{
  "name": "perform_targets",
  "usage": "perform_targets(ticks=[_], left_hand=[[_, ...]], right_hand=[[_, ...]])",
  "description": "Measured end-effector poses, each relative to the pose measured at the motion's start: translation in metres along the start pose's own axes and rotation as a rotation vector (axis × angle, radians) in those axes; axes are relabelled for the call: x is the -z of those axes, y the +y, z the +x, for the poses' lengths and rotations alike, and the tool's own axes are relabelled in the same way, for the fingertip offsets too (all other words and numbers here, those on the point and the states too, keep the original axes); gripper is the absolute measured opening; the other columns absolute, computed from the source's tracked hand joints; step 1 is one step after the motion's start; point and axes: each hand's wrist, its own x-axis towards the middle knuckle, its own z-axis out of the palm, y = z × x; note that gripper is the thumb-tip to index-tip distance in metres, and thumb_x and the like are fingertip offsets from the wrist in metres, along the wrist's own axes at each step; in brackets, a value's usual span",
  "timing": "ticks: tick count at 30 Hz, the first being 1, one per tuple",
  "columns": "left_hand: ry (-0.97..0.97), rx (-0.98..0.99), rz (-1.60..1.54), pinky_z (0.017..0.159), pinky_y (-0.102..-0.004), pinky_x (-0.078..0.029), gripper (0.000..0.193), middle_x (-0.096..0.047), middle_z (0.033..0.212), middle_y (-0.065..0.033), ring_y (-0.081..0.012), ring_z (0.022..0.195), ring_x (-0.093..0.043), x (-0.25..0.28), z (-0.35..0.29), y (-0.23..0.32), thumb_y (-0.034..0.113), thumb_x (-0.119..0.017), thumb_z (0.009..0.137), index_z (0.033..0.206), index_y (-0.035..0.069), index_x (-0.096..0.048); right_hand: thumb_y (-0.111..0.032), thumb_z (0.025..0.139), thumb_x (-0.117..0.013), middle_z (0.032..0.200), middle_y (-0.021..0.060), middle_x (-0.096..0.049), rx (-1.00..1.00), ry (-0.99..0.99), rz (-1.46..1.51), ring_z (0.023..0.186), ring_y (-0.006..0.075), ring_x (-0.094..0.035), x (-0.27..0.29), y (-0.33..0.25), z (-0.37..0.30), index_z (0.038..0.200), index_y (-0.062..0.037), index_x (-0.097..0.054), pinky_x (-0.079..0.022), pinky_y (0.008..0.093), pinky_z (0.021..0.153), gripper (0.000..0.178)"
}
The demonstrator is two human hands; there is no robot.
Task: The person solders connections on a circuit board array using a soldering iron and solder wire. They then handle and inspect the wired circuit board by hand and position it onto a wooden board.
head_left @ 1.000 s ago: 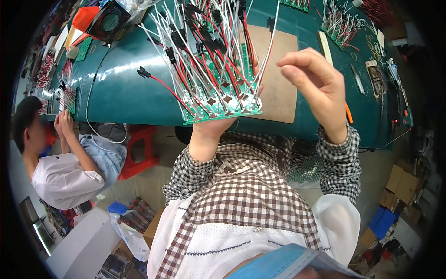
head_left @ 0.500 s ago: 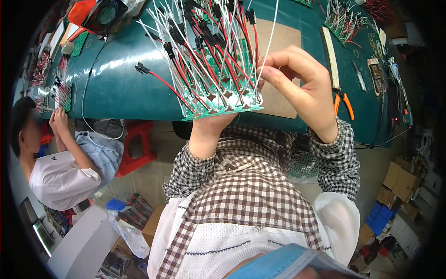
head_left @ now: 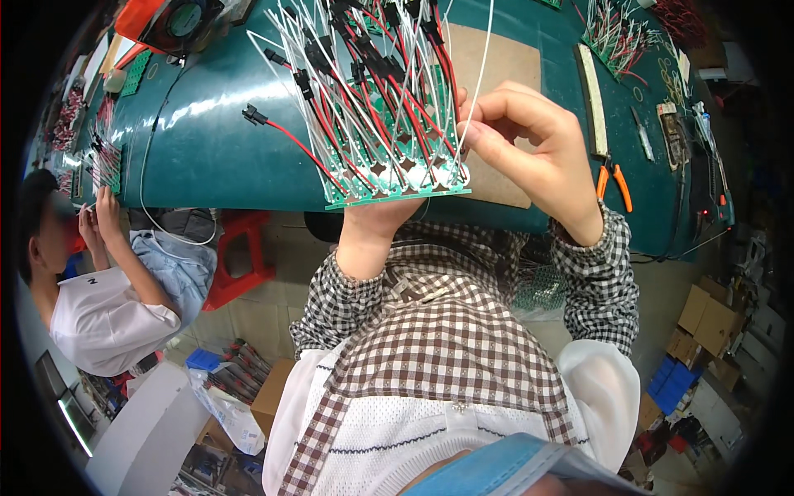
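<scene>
A green circuit board panel (head_left: pixel 337 199) is held up over the near edge of the table, tilted toward me. Many red, black and white wires rise from it, some ending in black plug connectors (head_left: pixel 255 114). My left hand (head_left: pixel 374 221) supports the panel from beneath; its fingers are hidden behind the board. At the panel's right edge, my right hand (head_left: pixel 529 140) pinches a long white wire (head_left: pixel 482 70) between thumb and forefinger. That wire stands nearly upright above the fingertips. Its lower end is too small to make out.
Behind my right hand lies a brown board (head_left: pixel 504 70) on the green table (head_left: pixel 223 157). Orange-handled pliers (head_left: pixel 614 186), a pale bar (head_left: pixel 591 99) and a knife (head_left: pixel 642 134) lie rightward. A fan (head_left: pixel 182 21) stands far left. A co-worker (head_left: pixel 116 314) sits left, near a red stool (head_left: pixel 240 260).
My hands and the panel stay almost in place, the right hand still pinching the white wire. At left, the co-worker's hands have moved slightly apart.
</scene>
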Motion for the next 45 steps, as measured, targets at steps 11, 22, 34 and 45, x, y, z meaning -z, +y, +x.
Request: perform_targets(ticks=[11, 22, 34, 45], left_hand=[[0.085, -0.009, 0.015, 0.105, -0.0400, -0.031, 0.054, -0.040, 0.135, -0.0137, -0.0242, 0.123, -0.041, 0.005, -0.003, -0.001, 0.037, -0.042, 0.093, 0.135, 0.003, -0.032], [0.109, 0.009, -0.570, 0.108, -0.0465, -0.022, 0.066, -0.028, 0.143, -0.0152, -0.0293, 0.130, -0.032, 0.011, -0.032, 0.028, 0.046, -0.042, 0.090, 0.140, 0.004, -0.026], [0.214, 0.336, -0.149, 0.109, -0.0479, -0.017, 0.070, -0.022, 0.148, -0.0138, -0.0302, 0.133, -0.026, 0.001, -0.014, 0.027, 0.048, -0.042, 0.089, 0.143, 0.007, -0.023], [0.028, 0.273, -0.719, 0.108, -0.0518, -0.024, 0.070, -0.030, 0.142, -0.0204, -0.0387, 0.130, -0.030, 0.019, -0.020, 0.010, 0.052, -0.032, 0.092, 0.140, 0.000, -0.025]], right_hand=[[-0.007, 0.082, -0.064, 0.078, 0.0019, -0.059, 0.090, 0.034, 0.052, 0.065, 0.0046, -0.052, 0.000, 0.009, 0.006, 0.089, 0.0011, -0.065, -0.039, 0.0193, 0.055, 0.010], [-0.034, 0.079, -0.065, 0.113, 0.0136, -0.058, 0.113, 0.344, -0.880, 0.107, 0.0295, -0.051, 0.049, 0.161, 0.070, 0.114, -0.0099, -0.060, -0.042, 0.0387, 0.090, 0.043], [-0.045, 0.086, -0.057, 0.083, 0.0020, -0.063, -0.448, -0.097, 0.536, 0.073, 0.0071, -0.059, -0.006, 0.046, 0.041, 0.097, -0.0033, -0.064, -0.049, 0.0197, 0.069, 0.044], [-0.037, 0.081, -0.067, 0.077, -0.0015, -0.062, -0.508, -0.110, 0.700, 0.061, 0.0008, -0.053, -0.002, 0.055, 0.031, 0.082, -0.0069, -0.064, -0.045, 0.0131, 0.055, 0.030]])
